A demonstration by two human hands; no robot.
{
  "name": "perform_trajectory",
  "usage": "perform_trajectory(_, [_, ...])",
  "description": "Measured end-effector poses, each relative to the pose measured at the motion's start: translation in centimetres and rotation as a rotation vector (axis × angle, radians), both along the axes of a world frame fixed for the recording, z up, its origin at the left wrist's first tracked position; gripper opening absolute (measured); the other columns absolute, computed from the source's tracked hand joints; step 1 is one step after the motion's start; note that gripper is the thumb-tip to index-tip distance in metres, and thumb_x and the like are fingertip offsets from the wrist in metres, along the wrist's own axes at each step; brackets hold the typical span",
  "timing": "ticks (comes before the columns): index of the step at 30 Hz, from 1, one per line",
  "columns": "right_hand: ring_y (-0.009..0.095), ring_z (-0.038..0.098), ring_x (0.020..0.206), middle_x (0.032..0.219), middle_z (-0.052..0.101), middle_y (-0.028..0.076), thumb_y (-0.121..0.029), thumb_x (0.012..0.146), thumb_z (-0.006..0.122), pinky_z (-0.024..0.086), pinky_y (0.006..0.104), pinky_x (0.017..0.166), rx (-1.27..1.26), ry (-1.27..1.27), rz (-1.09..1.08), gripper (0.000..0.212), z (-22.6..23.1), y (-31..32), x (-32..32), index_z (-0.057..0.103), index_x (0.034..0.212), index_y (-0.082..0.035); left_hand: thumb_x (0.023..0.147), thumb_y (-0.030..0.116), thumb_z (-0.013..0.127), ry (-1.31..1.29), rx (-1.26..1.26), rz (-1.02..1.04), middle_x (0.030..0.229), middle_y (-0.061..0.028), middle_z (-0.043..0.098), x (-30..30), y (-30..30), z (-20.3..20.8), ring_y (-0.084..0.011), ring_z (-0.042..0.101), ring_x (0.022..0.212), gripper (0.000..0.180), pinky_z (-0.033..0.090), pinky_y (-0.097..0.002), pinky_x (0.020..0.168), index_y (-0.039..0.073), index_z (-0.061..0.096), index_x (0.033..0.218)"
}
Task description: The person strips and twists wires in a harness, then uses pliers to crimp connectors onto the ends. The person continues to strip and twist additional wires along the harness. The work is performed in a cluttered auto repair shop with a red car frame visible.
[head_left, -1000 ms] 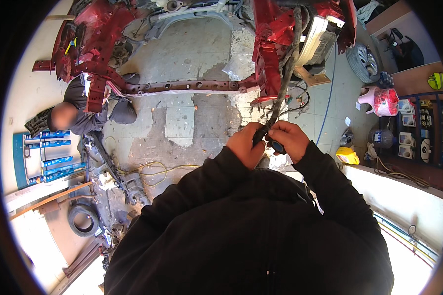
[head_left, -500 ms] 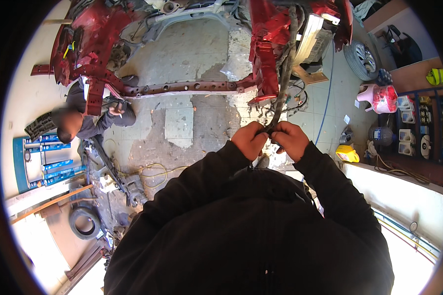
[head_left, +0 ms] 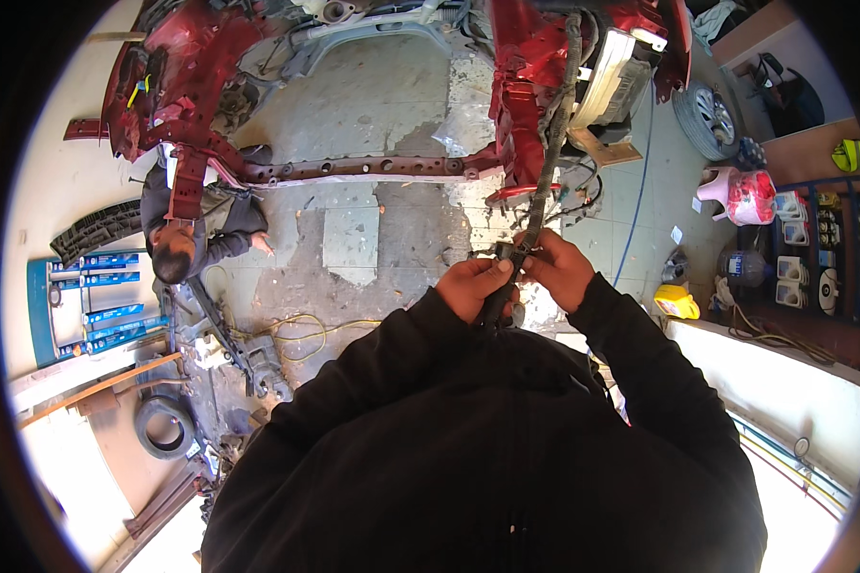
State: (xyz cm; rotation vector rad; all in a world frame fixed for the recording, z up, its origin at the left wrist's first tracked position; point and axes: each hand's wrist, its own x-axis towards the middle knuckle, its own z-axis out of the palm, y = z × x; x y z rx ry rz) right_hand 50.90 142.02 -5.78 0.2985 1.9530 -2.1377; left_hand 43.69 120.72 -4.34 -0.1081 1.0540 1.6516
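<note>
Both my hands are closed on the near end of a dark, taped wiring harness [head_left: 555,153], in front of my chest. My left hand [head_left: 471,286] pinches it from the left, next to a small black piece that looks like a connector. From the other side, my right hand [head_left: 558,271] grips the harness with bent fingers. The harness runs away from me along the right part of a red car body frame [head_left: 521,105]. Loose thin wires [head_left: 583,196] hang beside it. My fingers partly cover the harness end.
A red crossbar [head_left: 373,170] spans the frame ahead. At the left, a co-worker [head_left: 205,224] crouches by the frame. A wheel [head_left: 705,119], a yellow container [head_left: 676,302] and a shelf rack [head_left: 822,248] stand at the right. A yellow cable [head_left: 301,339] lies on the floor.
My hands have shifted slightly along the harness, and the black piece by my left hand now shows. The co-worker has bent closer to the frame and stretched a hand out.
</note>
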Motion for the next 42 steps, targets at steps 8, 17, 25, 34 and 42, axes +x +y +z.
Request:
perform_trajectory(8, [0.014, 0.063, 0.093, 0.119, 0.07, 0.006, 0.003, 0.101, 0.061, 0.055, 0.0325, 0.081, -0.147, -0.002, -0.03, 0.041, -0.6, -0.6, -1.1, 0.058, 0.142, -0.004, 0.108, 0.027, 0.061, -0.271, 0.277, -0.044, 0.09, -0.0124, 0.067, -0.6, -0.5, -0.2, -0.0213, 0.06, 0.07, 0.031, 0.05, -0.0352, 0.072, -0.002, 0.066, 0.118])
perform_trajectory(17, [0.022, 0.06, 0.132, 0.139, 0.063, 0.01, 0.006, 0.099, 0.062, 0.053, 0.0381, 0.106, -0.238, 0.017, 0.008, 0.054, -0.5, 1.4, -2.2, 0.05, 0.15, -0.005, 0.106, 0.02, 0.066, -0.082, 0.23, -0.07, 0.092, -0.0124, 0.071, -0.8, 0.5, -0.5, -0.0192, 0.066, 0.07, 0.03, 0.054, -0.0318, 0.066, 0.002, 0.062, 0.13])
perform_trajectory(25, [0.02, 0.064, 0.108, 0.118, 0.065, 0.008, -0.006, 0.094, 0.064, 0.052, 0.0341, 0.09, -0.172, -0.155, -0.231, 0.034, 6.1, 3.5, -0.2, 0.062, 0.128, -0.002, 0.105, 0.009, 0.063, 0.547, 0.034, -0.02, 0.094, -0.0089, 0.072, -0.1, 1.0, 0.1, -0.0122, 0.062, 0.072, 0.038, 0.053, -0.0302, 0.068, 0.001, 0.059, 0.142])
perform_trajectory(34, [0.02, 0.059, 0.095, 0.105, 0.058, 0.008, -0.012, 0.091, 0.077, 0.049, 0.0337, 0.082, 0.547, 0.237, 0.011, 0.024, 8.4, -0.4, 1.5, 0.063, 0.106, 0.0, 0.097, 0.013, 0.068, 1.202, -0.242, 0.08, 0.089, -0.0244, 0.07, 0.4, 1.5, 1.3, -0.0404, 0.07, 0.081, 0.026, 0.055, -0.0446, 0.073, -0.004, 0.067, 0.117])
perform_trajectory(42, [0.014, 0.063, 0.093, 0.098, 0.068, 0.005, -0.036, 0.106, 0.065, 0.056, 0.0323, 0.073, 0.106, -0.272, -0.029, 0.035, 3.3, 1.2, 1.4, 0.068, 0.106, -0.001, 0.095, 0.018, 0.069, 1.148, -0.382, -0.018, 0.087, -0.0255, 0.069, 0.7, 1.3, 1.5, -0.0453, 0.069, 0.081, 0.024, 0.053, -0.05, 0.071, -0.004, 0.065, 0.106])
